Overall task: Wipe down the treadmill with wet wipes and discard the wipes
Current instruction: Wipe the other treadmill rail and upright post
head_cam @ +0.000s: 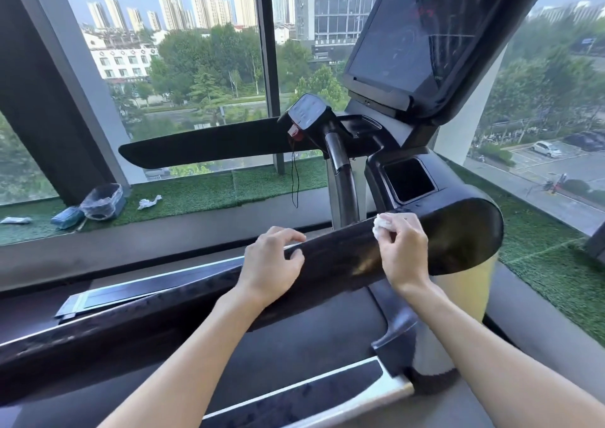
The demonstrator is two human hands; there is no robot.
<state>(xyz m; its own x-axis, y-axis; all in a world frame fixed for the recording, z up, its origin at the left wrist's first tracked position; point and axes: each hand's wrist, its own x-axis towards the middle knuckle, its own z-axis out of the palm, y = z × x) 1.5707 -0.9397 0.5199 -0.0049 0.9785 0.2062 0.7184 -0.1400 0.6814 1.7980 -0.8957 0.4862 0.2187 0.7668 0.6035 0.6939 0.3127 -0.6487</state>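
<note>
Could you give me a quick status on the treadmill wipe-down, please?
Right hand pinches wet wipe against handrail. Left hand rests on handrail, empty. Nothing blocking the rail.

Head camera looks forward-down, close over the handrail (340, 257).

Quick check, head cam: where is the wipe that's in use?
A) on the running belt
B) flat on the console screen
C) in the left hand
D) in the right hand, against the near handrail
D: the right hand pinches a crumpled white wipe against the near handrail, while the left hand rests on the rail and holds no wipe.
</note>
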